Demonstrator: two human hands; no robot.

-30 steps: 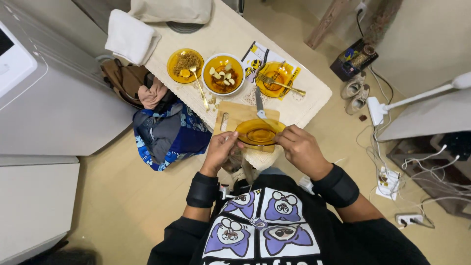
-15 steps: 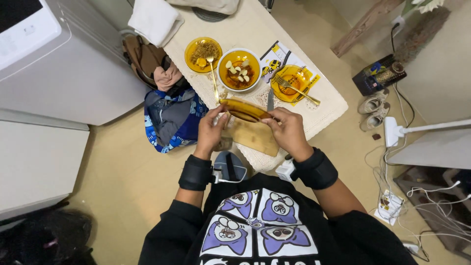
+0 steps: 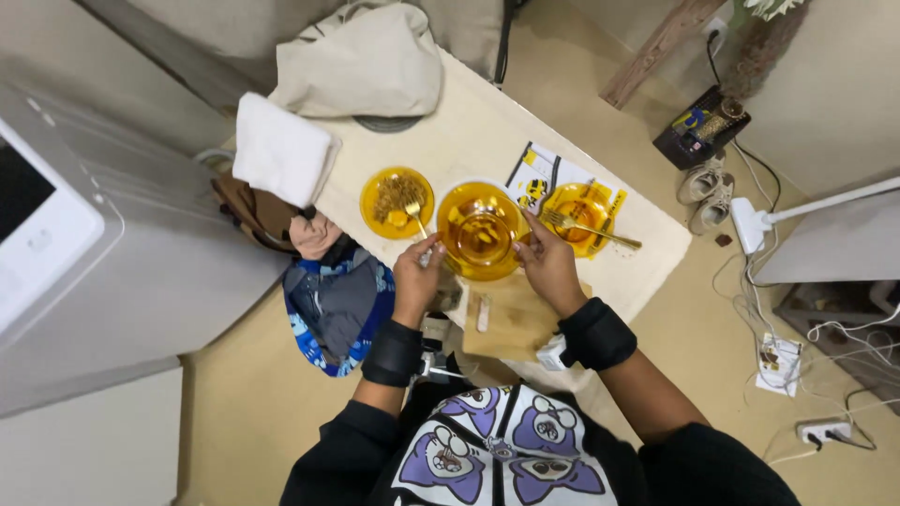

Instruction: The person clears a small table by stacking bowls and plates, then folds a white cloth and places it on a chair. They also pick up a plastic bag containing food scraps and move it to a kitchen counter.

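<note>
While both hands grip an amber glass bowl by its rim, left hand and right hand on opposite sides, it hovers over the pale table, probably holding food bits. Next calls for level, steady carriage. Cutting board sits below; small plate w/ fork left; beige floor.

Yellow-white packet on table, dark screen left

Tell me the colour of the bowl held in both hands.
Translucent amber-yellow bowl, seen in the head view.
</note>
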